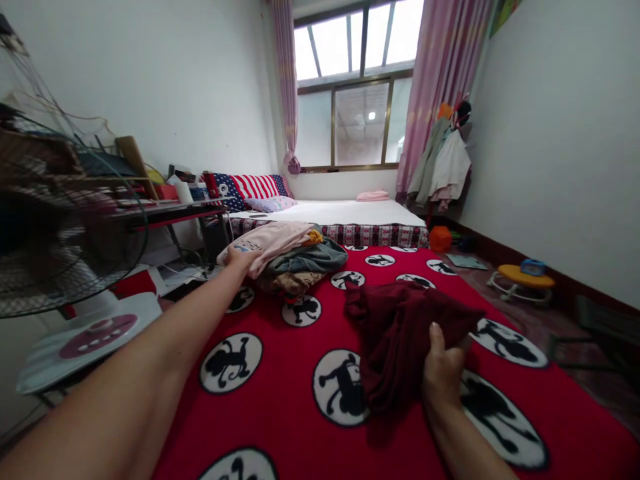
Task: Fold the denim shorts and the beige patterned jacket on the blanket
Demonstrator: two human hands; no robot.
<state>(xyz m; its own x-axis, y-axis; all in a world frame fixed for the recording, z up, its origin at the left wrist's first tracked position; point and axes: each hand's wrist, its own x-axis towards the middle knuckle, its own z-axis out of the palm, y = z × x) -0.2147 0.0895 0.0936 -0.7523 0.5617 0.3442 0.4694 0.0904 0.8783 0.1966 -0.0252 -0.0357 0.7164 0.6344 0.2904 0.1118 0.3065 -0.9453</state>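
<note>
My left hand (pixel 239 256) reaches far forward and grips the near edge of a pink garment (pixel 280 238) that lies on top of a pile of folded clothes (pixel 305 267). My right hand (pixel 443 373) is closed on a crumpled dark red garment (pixel 400 327) that lies on the red blanket (pixel 280 413) with black-and-white cartoon circles. The pile sits at the blanket's far left; the dark red garment sits to its right, nearer me.
A standing fan (pixel 55 220) and its white base (pixel 85 340) are at my left. Behind it is a cluttered desk (pixel 165 207). A second bed (pixel 350 217) with pillows lies under the window. Clothes hang on a rack (pixel 447 160) at right; a yellow toy (pixel 523 277) sits on the floor.
</note>
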